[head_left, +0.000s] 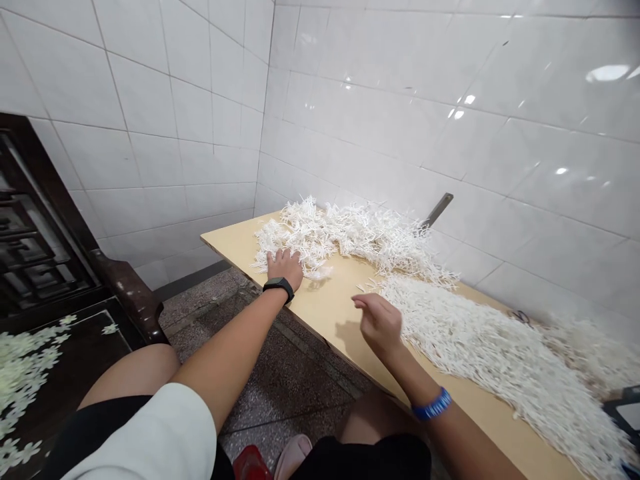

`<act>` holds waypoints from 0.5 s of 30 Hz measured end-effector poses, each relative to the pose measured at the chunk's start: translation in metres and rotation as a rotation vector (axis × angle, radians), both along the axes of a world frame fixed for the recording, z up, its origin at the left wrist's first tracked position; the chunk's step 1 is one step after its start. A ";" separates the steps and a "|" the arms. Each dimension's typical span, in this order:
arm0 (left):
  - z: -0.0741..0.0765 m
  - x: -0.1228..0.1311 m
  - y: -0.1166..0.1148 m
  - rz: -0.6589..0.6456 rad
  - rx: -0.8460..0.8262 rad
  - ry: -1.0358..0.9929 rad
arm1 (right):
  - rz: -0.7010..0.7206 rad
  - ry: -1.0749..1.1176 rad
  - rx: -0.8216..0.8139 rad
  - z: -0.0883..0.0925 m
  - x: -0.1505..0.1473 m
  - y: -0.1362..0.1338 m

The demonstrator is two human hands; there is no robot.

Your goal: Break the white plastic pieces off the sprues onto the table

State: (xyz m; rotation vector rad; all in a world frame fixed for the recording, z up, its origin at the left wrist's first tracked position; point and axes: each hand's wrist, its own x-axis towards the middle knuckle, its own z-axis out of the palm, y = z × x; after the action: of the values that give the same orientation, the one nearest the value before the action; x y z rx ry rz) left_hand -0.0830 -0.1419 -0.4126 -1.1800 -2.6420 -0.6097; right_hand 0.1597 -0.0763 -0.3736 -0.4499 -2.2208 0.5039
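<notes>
My left hand (285, 267), with a black band at the wrist, lies palm down with fingers spread on the near left edge of a tangled heap of thin white branching pieces (370, 233). My right hand (379, 323) is raised a little over the tabletop (333, 310), fingers curled in and thumb pressed to them. Whatever it may hold is hidden or too small to see. Beside it on the right spreads a thick layer of short, loose white strips (480, 340).
A flat metal bar (438, 210) sticks up behind the heap by the tiled wall (380, 100). More wispy white material (595, 347) lies at far right. On the left, a dark wooden chair (125, 293) holds pale flower-shaped pieces (25, 373).
</notes>
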 end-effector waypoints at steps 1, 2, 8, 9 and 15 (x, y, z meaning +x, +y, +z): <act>0.000 0.000 0.000 0.004 -0.006 -0.003 | -0.051 0.022 0.013 0.006 0.011 -0.002; 0.000 0.000 0.000 0.002 -0.008 0.001 | -0.096 0.025 -0.014 0.011 0.019 -0.002; -0.002 0.000 -0.003 -0.014 0.024 0.050 | 0.081 -0.042 -0.628 0.023 0.032 0.035; -0.002 0.000 -0.004 -0.019 0.024 0.050 | 0.102 -0.033 -0.690 0.022 0.032 0.041; -0.002 -0.001 -0.002 -0.010 0.018 0.057 | 0.036 -0.170 -0.526 0.018 0.043 0.066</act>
State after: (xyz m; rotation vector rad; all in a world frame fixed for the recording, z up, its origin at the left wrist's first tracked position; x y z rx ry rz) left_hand -0.0838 -0.1443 -0.4143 -1.1879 -2.5796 -0.5911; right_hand 0.2027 -0.0102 -0.3559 -0.7459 -2.2447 1.1144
